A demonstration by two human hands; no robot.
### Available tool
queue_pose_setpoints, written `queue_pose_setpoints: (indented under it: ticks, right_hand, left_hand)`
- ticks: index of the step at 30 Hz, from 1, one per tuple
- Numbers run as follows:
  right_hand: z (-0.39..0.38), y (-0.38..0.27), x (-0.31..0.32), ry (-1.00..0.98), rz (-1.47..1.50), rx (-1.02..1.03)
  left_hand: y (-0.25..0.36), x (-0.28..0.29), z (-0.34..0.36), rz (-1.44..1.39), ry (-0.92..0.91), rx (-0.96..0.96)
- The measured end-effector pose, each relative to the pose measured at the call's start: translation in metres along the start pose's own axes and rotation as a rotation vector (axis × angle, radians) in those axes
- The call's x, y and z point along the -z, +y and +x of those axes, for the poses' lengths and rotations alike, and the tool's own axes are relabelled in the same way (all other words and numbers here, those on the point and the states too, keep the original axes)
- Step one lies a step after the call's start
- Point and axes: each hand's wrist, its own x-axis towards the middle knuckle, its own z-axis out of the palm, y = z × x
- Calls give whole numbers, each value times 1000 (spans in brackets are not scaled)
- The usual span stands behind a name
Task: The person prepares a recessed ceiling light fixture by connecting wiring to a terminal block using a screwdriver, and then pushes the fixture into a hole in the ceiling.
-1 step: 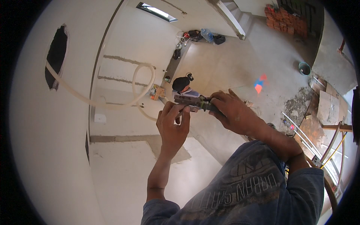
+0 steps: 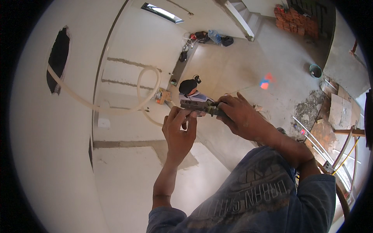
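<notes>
Nearest: dusty dark-blue shirt [image 2: 248, 194] w/ pale lettering across the front. Beyond it, both bare forearms reach up to the tool [image 2: 196, 105], held in midair approx. mid-view, btwn the hands. Tool: small, dark gray; blocky, longish head on the L, scuffed & dull, w/ fine detail too blurry to read; narrower mid-section w/ a greenish tint; dark handle on the R, mostly covered. It lies abt. level, R end slightly lower. R hand [image 2: 244, 116]: grip clamped on the handle, thumb below, fingers above. L hand [image 2: 178, 128]: fingers bent, tips & thumb at the head's lower edge; can't tell if that grip pinches the head or smth. under it. Past the tool, a person in a black cap [image 2: 188, 87], partly hidden by it. Pale hose [image 2: 87, 104] runs from a dark wall hole [image 2: 57, 58], loops once, then drops behind the L hand. Farther, on the floor [image 2: 233, 58]: bucket [image 2: 315, 70], then stacked red bricks [image 2: 296, 23].
</notes>
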Motion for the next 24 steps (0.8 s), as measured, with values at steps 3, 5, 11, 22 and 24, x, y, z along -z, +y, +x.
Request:
queue_pose_setpoints:
  ticks: [3, 5, 11, 22, 24]
  right_hand:
    - [1, -2, 3, 13, -49, 26]
    - [2, -2, 3, 22, -70, 39]
    - [6, 2, 1, 81, -86, 103]
    - [28, 24, -15, -22, 94, -48]
    - [34, 36, -22, -27, 112, -46]
  left_hand:
    - [-1, 1, -2, -8, 17, -12]
    - [-3, 1, -2, -22, 25, -16]
    - [-4, 1, -1, -38, 50, -31]
    - [-10, -17, 0, 323, 53, -94]
    - [-13, -25, 2, 401, 10, -49]
